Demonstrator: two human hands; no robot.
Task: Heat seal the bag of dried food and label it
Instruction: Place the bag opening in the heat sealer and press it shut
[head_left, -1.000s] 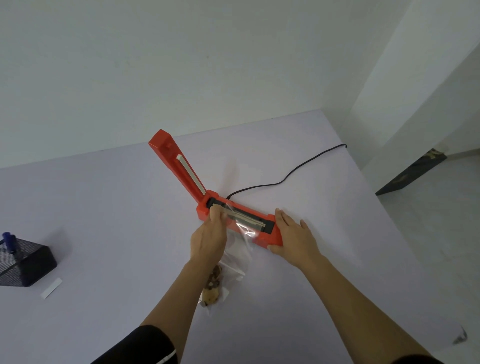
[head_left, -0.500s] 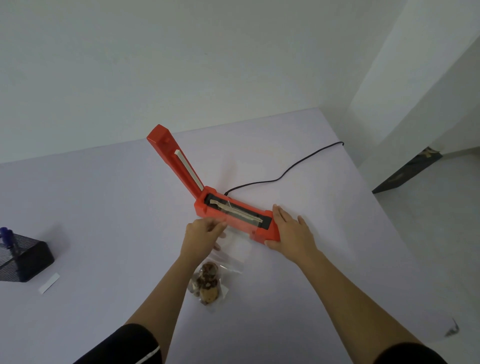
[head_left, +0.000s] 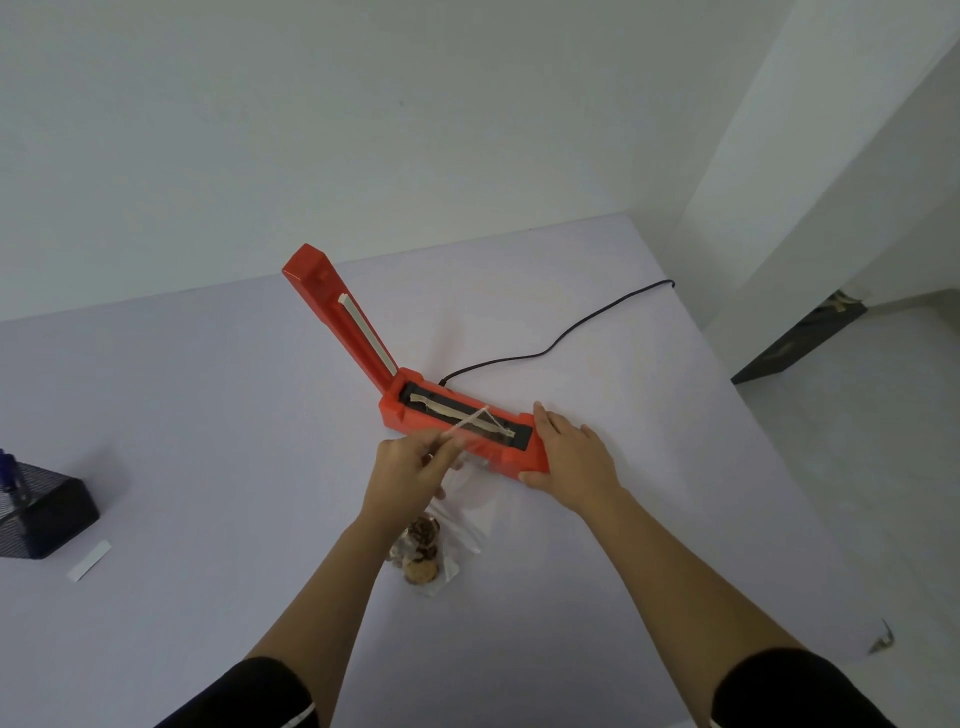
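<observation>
Pinching the top of the bag (head_left: 470, 519) with the left hand (head_left: 410, 470) over the open sealer (head_left: 394, 413) and bracing its end with the straight-fingered right hand (head_left: 571, 457).

Sealer (head_left: 457, 431) orange-red — bag (head_left: 467, 499) clear — cord (head_left: 561, 338), mesh holder (head_left: 47, 519) black.

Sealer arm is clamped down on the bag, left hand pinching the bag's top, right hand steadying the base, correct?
No: the head view shows the sealer arm raised, not clamped. The left hand pinches the bag; the right hand steadies the base.
</observation>
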